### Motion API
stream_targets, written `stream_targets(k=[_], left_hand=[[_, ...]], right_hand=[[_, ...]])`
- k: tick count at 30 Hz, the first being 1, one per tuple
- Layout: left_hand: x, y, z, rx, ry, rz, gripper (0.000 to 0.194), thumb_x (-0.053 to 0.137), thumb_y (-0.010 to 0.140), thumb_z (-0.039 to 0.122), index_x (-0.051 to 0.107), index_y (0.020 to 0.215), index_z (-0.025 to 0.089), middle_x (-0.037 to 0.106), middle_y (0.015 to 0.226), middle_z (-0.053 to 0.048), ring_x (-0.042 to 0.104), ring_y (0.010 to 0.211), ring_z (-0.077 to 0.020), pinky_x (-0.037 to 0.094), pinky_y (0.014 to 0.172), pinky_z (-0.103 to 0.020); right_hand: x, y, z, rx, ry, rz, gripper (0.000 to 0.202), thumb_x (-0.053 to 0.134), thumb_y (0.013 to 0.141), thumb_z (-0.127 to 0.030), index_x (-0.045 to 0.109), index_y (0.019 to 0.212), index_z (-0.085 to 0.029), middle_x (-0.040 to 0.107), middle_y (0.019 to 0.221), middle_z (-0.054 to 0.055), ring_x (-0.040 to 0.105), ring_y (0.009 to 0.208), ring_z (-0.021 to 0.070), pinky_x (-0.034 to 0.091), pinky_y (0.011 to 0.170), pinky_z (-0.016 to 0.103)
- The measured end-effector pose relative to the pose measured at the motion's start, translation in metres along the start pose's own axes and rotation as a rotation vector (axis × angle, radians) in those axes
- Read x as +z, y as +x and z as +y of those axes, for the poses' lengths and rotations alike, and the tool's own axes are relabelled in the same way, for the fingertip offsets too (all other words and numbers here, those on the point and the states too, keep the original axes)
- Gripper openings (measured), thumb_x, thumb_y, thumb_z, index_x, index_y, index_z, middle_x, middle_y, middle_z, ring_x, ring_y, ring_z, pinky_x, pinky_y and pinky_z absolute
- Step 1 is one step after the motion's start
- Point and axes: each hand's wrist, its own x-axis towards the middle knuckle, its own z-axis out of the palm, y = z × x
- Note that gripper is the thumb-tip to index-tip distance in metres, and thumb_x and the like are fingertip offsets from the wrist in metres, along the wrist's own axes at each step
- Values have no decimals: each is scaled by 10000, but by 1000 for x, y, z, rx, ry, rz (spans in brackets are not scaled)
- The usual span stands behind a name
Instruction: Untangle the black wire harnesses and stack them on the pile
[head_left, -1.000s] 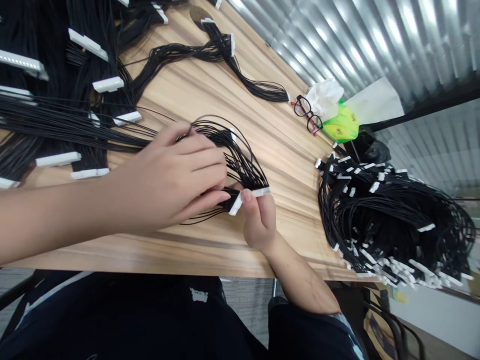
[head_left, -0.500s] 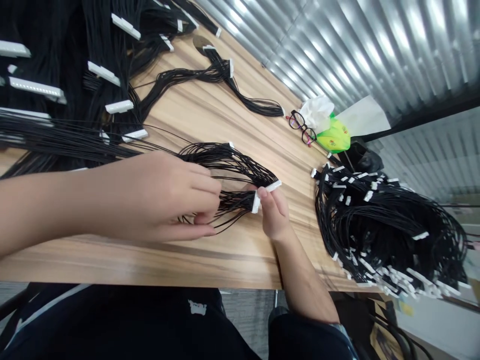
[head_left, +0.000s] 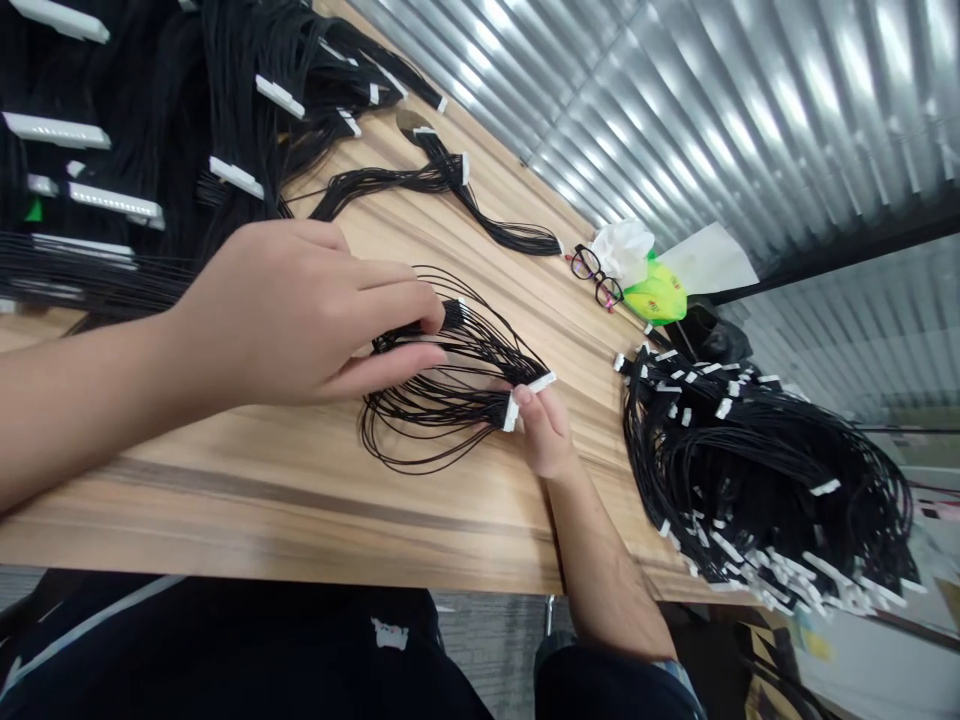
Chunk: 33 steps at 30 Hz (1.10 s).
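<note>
A black wire harness (head_left: 450,390) with small white connectors loops above the table between my hands. My right hand (head_left: 545,430) is closed on its right end, with the thumb pressed against two white connectors (head_left: 511,410). My left hand (head_left: 315,310) reaches across from the left, fingers curled over the upper wires near another connector (head_left: 454,312). Its thumb stretches along the wires, a small gap below the index finger. Part of the grip is hidden behind the fingers. The wires bow out in a loose loop below my left thumb.
Piled black harnesses (head_left: 165,100) with white connectors cover the table's left side. Another coiled heap (head_left: 765,470) lies at the right. One separate harness (head_left: 517,235), glasses (head_left: 596,275) and a green-and-white plastic bag (head_left: 656,290) lie towards the corrugated metal wall (head_left: 637,90).
My left hand has moved up, and its thumb now lies higher across the wires. The wire loop below shows more openly. My right hand keeps its hold on the connectors. The view has shifted slightly.
</note>
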Motion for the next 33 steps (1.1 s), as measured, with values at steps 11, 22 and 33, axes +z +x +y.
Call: stream_targets(k=[11,22,33], left_hand=[[0,-3,-1,-13,54,53,364,433,1127,364,766,1020,265,801,966,47,606,677,-142,384,644,-338],[14,-5,1,185,-116,126,293,468,1146,377,744,1207,301,790,873,56,726,748,-111,491,678,-296],[31,-11,7,186,-296,46,304,418,1159,377,715,1173,320,817,1000,80,687,729,-112,450,705,-321]], right_hand=[[2,-10,8,-81,18,-33,431,551,1021,-625,704,940,-230,678,817,49,676,767,234,632,754,422],[28,-18,-16,106,111,-263,605,573,926,-790,684,901,-196,696,885,100,694,856,256,603,605,328],[32,-18,-21,38,38,-359,655,477,945,-829,674,847,-212,662,864,79,691,876,253,652,776,398]])
